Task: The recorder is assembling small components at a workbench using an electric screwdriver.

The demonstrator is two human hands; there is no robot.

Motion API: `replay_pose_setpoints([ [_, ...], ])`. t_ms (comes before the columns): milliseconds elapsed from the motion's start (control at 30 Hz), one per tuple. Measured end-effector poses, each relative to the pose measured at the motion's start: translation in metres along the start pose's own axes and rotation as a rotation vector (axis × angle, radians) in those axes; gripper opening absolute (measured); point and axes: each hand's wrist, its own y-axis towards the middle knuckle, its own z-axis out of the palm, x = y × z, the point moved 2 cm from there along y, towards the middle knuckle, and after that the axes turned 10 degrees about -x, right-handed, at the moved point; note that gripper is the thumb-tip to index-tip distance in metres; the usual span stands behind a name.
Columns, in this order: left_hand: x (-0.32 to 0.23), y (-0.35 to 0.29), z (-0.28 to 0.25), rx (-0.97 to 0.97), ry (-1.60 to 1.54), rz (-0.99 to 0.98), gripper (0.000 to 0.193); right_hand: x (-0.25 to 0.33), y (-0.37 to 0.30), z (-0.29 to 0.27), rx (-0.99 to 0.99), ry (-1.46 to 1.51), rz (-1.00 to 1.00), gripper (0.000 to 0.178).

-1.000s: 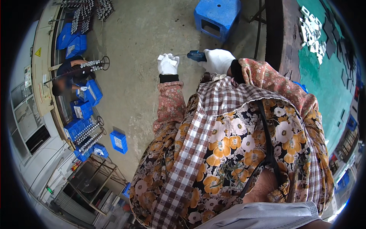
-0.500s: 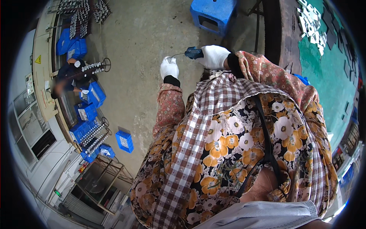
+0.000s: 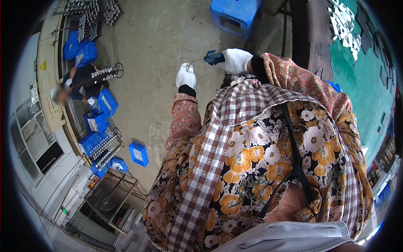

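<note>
My right hand [image 3: 236,61], in a white glove, is closed on a dark blue handle [image 3: 214,58]. From this handled tool a thin, slightly curved metal rod or blade [image 3: 196,61] reaches left to my other hand. My left hand [image 3: 186,75], also gloved in white, has its fingers pressed together beside the tool's tip. Whatever sits between those fingers is hidden or too small to name. Both hands are held out in front of my body, above the concrete floor [image 3: 168,42].
A blue plastic stool [image 3: 236,19] stands ahead. On the right, a green-topped table [image 3: 342,84] carries white pieces [image 3: 344,27] and dark strips. At left, a co-worker [image 3: 79,84] bends among blue crates [image 3: 108,103] and racks of metal parts [image 3: 105,73]. One blue crate [image 3: 138,154] sits apart.
My hands shift only slightly, and a little more of the thin rod shows between them. The co-worker at left has moved a little, with an arm and the head in new positions.
</note>
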Motion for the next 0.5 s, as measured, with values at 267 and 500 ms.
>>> replay_pose_setpoints([
  [267,0.028,0.005,0.010,-0.021,0.157,0.062,0.024,0.008,-0.003,-0.005,0.082,0.015,0.060,0.039],
  [500,0.020,-0.001,0.007,-0.044,0.221,0.101,0.020,0.007,-0.004,-0.005,0.094,0.010,0.053,0.039],
])
